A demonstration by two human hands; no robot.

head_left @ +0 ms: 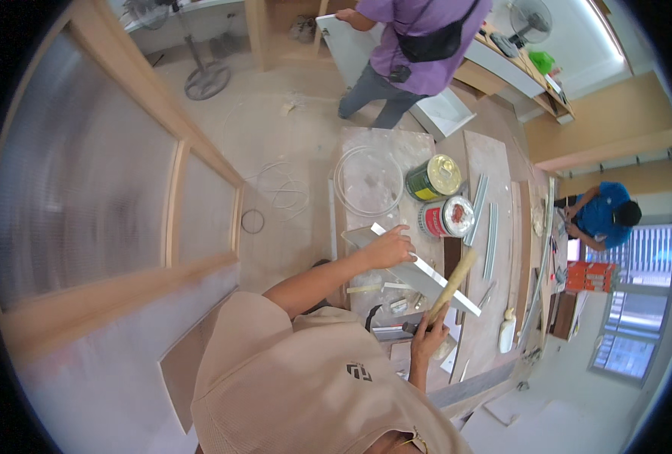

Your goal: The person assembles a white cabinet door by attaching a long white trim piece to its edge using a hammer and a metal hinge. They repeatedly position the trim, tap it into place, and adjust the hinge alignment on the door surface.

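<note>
My left hand (390, 248) is closed over the upper edge of a white board (446, 291), which stands tilted on the worktable (457, 140). In my right hand (428, 337) is a hammer with a pale wooden handle (455, 276). I grip it low, near its dark head (410, 328), and the handle slants up across the board's right end. Small fittings (399, 306) lie on the table just below the board. The undersides of my left fingers are hidden.
Two paint cans (433, 178) (447, 217) stand beyond the board, next to a coil of clear tubing (368, 180). Metal strips (490, 240) and a white bottle (507, 333) lie to the right. One person in purple (427, 53) holds a panel; another in blue (607, 216) works far right.
</note>
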